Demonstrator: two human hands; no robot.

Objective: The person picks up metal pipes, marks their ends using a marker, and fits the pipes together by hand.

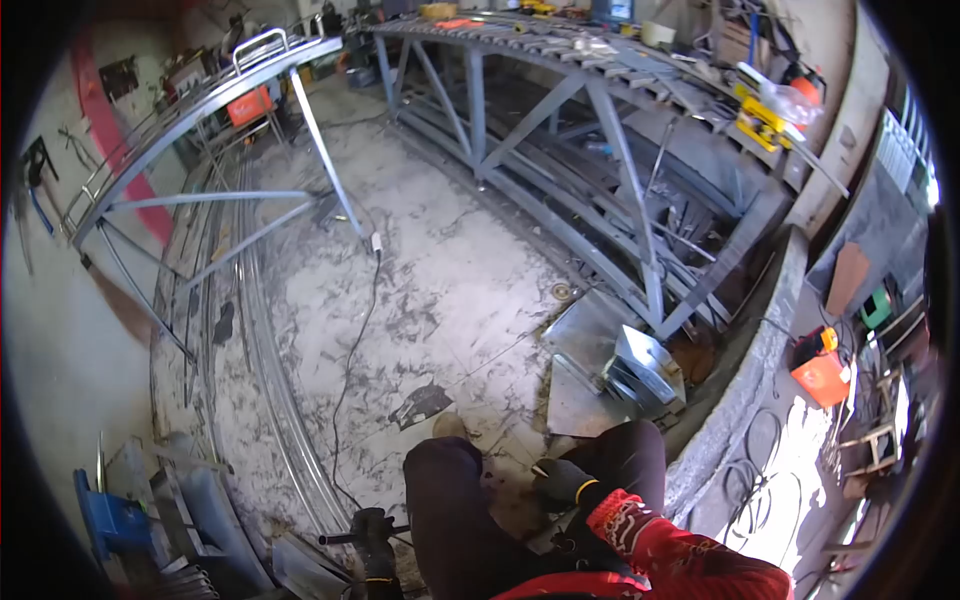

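Both of my hands wear dark gloves. Beside my left knee, at the bottom of the view, my left hand (375, 545) is closed around a dark bar (340, 539) that sticks out to the left. My right hand (558, 482) is between my legs near the right knee, with its fingers bent together. A small pale tip shows at its fingers, too small to name. Below the right hand, a flat metal piece (550, 537) is partly hidden by my sleeve and legs.
A long steel workbench (476, 110) with tools spans the back right. A metal frame (205, 197) stands left. Sheet-metal pieces (645, 362) lie ahead of my right knee. A cable (350, 375) crosses the floor. Metal scraps and a blue tool (118, 522) are at lower left.
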